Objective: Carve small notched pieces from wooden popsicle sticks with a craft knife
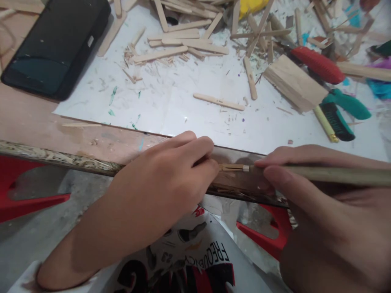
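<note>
My left hand (171, 175) is closed at the table's front edge, pinching a small wooden stick (230, 167) whose end sticks out to the right of the fingers. A dark line or slit runs along that end. From the other side my right hand (330, 203) grips a long, slim rod-shaped tool (336, 175) with a dull tan handle. Its narrow tip points left and meets the wooden stick at a small pale spot; what kind of tip it is I cannot make out. My left fingers hide the rest of the stick.
A black phone (58, 44) lies at the left. White paper (171, 110) carries a loose craft stick (218, 101), piled craft sticks (189, 42) and shavings. At right are a wooden block (295, 83), a red-handled tool (319, 64) and a green-and-black handle (346, 103). Red supports (271, 232) show below the edge.
</note>
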A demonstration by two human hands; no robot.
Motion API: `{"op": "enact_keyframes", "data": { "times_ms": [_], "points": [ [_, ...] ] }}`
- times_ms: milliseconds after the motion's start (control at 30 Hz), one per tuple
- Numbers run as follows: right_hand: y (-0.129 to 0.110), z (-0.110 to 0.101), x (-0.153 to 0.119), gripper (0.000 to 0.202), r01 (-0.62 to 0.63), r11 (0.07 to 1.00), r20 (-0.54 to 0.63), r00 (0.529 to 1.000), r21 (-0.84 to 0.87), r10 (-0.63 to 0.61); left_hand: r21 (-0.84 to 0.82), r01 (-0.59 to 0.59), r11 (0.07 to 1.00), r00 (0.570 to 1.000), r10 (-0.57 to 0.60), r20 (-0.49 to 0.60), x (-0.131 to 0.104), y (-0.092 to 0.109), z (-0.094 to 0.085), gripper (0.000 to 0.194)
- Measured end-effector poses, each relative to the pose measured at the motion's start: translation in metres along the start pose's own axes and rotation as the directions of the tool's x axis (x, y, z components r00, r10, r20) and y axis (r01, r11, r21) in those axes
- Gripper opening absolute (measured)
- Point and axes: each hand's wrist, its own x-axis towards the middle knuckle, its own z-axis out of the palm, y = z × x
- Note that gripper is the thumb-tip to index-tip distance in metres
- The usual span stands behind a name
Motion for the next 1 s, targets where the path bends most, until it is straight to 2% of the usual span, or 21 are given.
{"op": "enact_keyframes", "data": {
  "times_ms": [67,200,333,500,700,900,1000],
  "points": [
    [-0.001,0.003,0.002,0.01,-0.04,0.999,-0.029,0.999,-0.005,0.04,-0.002,0.019,1.0,1.0,-0.019,0.009,0.001,0.002,0.0,0.03],
    [-0.001,0.005,0.013,0.012,-0.048,0.996,0.126,0.991,0.071,0.039,-0.002,0.039,0.999,0.999,-0.039,0.01,0.002,0.004,0.001,0.032],
    [0.001,0.005,0.017,0.015,-0.092,0.985,0.175,0.982,0.148,0.066,0.018,-0.003,1.0,1.0,0.002,0.011,0.003,0.0,0.0,0.028],
    [0.0,0.005,0.016,0.017,-0.145,0.973,0.18,0.977,0.18,0.113,0.038,-0.049,0.998,0.999,0.049,0.011,0.003,-0.005,-0.001,0.025],
    [-0.001,0.005,0.016,0.015,-0.161,0.969,0.188,0.974,0.19,0.125,0.033,0.031,0.999,1.0,-0.031,0.003,0.002,0.003,0.0,0.033],
    [0.0,0.007,0.014,0.017,-0.157,0.971,0.208,0.971,0.183,0.118,0.033,0.022,0.999,1.0,-0.022,0.005,0.004,0.004,0.001,0.031],
    [0.0,0.007,0.011,0.016,-0.134,0.979,0.138,0.984,0.155,0.113,0.029,0.036,0.999,0.999,-0.037,0.002,0.004,0.004,0.001,0.032]
  ]
}}
